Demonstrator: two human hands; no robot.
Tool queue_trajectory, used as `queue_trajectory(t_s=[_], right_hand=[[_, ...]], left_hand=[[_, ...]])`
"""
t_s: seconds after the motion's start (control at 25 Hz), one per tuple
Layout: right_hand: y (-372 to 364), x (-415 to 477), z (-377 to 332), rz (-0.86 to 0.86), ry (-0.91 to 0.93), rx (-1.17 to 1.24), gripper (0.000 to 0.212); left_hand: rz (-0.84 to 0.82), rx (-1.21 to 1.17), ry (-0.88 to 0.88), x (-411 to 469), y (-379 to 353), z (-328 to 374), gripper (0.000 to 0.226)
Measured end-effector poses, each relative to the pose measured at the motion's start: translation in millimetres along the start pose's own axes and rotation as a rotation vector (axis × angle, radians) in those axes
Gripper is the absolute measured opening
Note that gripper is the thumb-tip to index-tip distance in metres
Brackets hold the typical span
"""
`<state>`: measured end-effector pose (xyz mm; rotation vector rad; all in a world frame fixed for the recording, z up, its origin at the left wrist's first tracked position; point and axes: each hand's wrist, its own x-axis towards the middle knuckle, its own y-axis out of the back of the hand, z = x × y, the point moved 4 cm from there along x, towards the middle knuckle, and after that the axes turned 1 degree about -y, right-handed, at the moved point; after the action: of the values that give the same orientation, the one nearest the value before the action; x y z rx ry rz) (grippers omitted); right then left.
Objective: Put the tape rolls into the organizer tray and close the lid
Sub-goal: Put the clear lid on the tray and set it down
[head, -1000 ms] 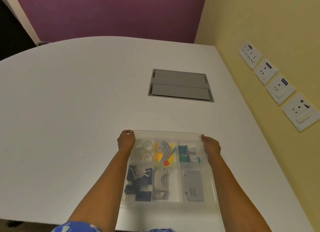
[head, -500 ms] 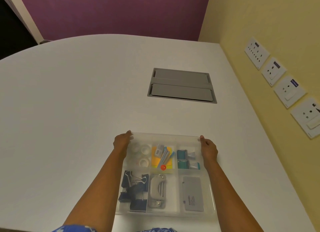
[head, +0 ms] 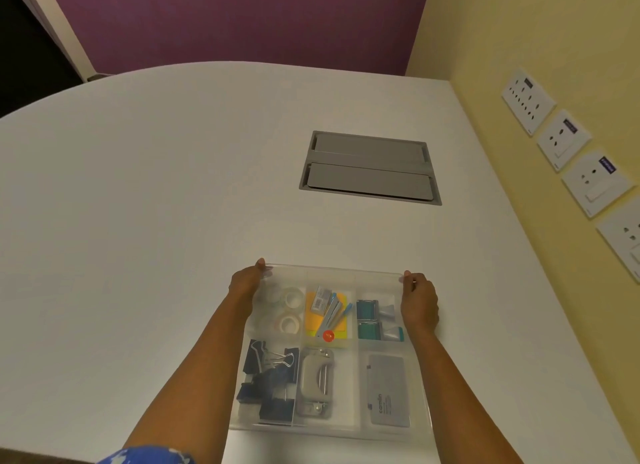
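Observation:
A clear organizer tray (head: 349, 432) lies on the white table near its front edge, with a translucent lid (head: 332, 269) lying over it. Clear tape rolls (head: 289, 311) show through the lid in the far left compartment. My left hand (head: 246, 283) grips the lid's far left corner. My right hand (head: 419, 301) grips the far right corner. Both forearms run along the tray's sides.
Other compartments hold blue binder clips (head: 273, 380), a grey stapler (head: 317, 382), sticky notes with pens (head: 329, 314), teal items (head: 369, 320) and a grey case (head: 388, 391). A grey cable hatch (head: 369, 167) sits in the table beyond. The yellow wall with sockets (head: 562, 140) is on the right.
Both hands stay on the lid's far corners. The lid has settled lower over the tray, and the view has shifted slightly.

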<state>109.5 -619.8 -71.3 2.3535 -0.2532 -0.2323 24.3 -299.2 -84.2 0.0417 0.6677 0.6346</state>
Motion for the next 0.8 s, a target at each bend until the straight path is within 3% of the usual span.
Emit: queue_trajectory(t_s=[0.44,0.8], right_hand=[[2,-5,-4,0.034,0.011,-0.035,0.039],[18,-38,5,-0.108,0.031,-0.086,0.041]], left_hand=[[0.15,0.176,-0.201,-13,-3,1,0.04],[0.146,0.458,-0.321,-53,6,-17,0.041]])
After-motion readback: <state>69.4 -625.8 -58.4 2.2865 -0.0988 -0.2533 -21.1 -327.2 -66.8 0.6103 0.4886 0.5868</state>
